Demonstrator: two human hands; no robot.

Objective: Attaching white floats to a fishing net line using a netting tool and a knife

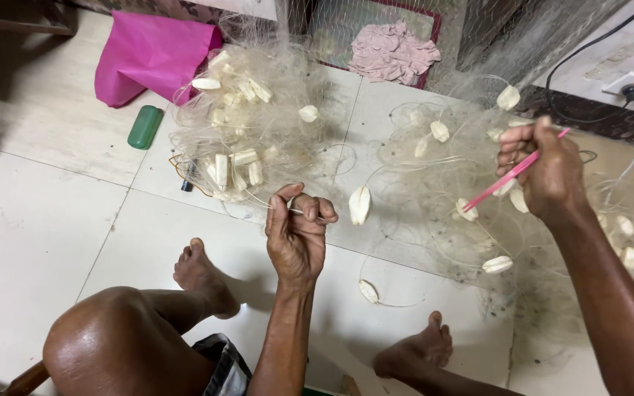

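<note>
A fine clear fishing net [434,183] with several white oval floats lies spread over the tiled floor. My left hand [296,231] is closed around a thin line of the net, with one white float [359,204] hanging just to its right. My right hand [541,170] is raised over the right part of the net and grips a pink netting needle [511,176], which slants down to the left. A heap of bunched net and floats [240,125] lies beyond my left hand.
A pink cloth [148,55] and a green bottle [144,127] lie at the back left. A pale rag [394,50] rests on a mat at the back. A wall socket with cables [632,89] is at the right. My bare feet [199,275] rest on the tiles.
</note>
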